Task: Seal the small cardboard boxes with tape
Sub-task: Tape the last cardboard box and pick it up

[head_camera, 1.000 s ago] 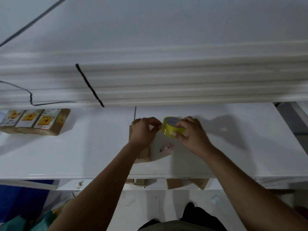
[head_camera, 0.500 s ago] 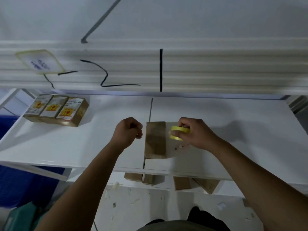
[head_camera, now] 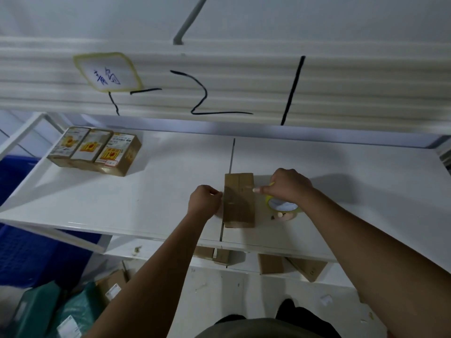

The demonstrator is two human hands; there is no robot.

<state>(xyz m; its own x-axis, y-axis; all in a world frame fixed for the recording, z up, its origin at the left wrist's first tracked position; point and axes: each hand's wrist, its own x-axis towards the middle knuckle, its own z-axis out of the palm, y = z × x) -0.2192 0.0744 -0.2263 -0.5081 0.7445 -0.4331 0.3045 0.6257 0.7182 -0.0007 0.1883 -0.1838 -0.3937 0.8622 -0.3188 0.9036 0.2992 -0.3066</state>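
Brown cardboard with its flaps shut, the box (head_camera: 239, 200) lay flat on the white shelf (head_camera: 146, 196), straddling the seam (head_camera: 231, 154) in the board, right in front of us. Our left hand (head_camera: 204, 200) sat against the box's left edge with its fingers curled tight. Whether it pinched a tape end we could not tell, since clear tape hardly showed in that dim light. Our right hand (head_camera: 289, 185) was just right of the box, fingers curled over the yellow roll (head_camera: 284, 208), which rested on the shelf close beside the box. One fingertip (head_camera: 255, 190) reached onto the box's top near its right edge.

We judged that we were midway through this box. A strip seemed to be going across its top from side to side, yet we saw no finished band on it. Cutting the tape and pressing it down were left to do.

Well left of the box and farther back, three boxes (head_camera: 95, 150) stood side by side with printed labels on them, and we took those as done. Below the box, under the shelf's front edge, plain boxes (head_camera: 271, 263) peeked out, and we guessed they were waiting their turn. Farther left of the box and lower down lay a blue crate (head_camera: 24, 252) and green bags (head_camera: 61, 311).
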